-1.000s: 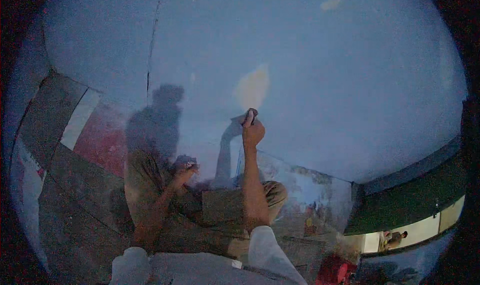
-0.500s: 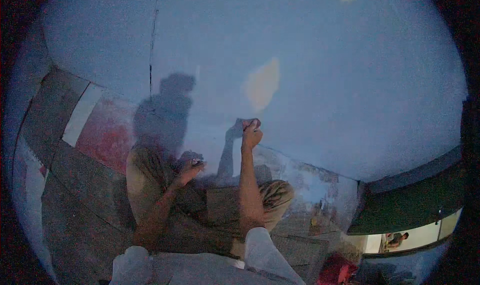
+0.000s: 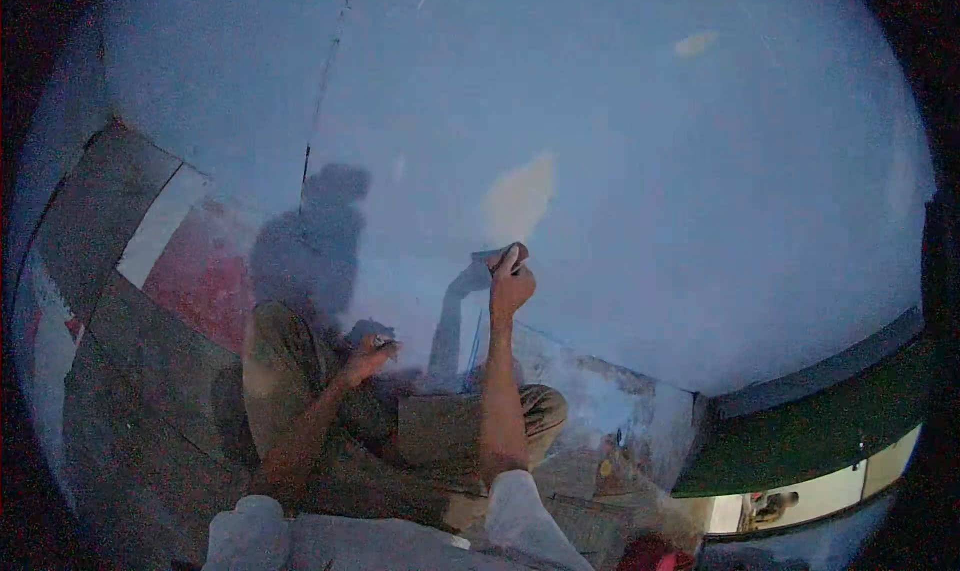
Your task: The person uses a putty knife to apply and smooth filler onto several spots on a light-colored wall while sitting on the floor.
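Note:
My right hand (image 3: pixel 513 286) is raised to the blue wall (image 3: pixel 650 221), its fingers closed round a small flat brownish piece (image 3: pixel 509 258). That piece is at the lower edge of a cream-coloured patch (image 3: pixel 520 199) on the wall; dim light hides its exact kind. Lower and to the left, my left hand (image 3: pixel 370 361) is held near my bent knee, with its fingers curled round a small pale-and-dark thing (image 3: pixel 382 342) too dim to name. Shadows of my head and arms fall on the wall.
A smaller cream patch (image 3: pixel 696 44) lies higher on the wall. Red-and-white panels (image 3: pixel 200 271) run along the left. A red thing (image 3: pixel 655 551) is at the lower right. Beyond a dark green edge (image 3: pixel 800 431), a person (image 3: pixel 770 509) shows in a bright opening.
The view has shifted, so the wall patches sit lower in it. My right hand with the flat piece is nearer the large patch. My left hand remains beside my knee.

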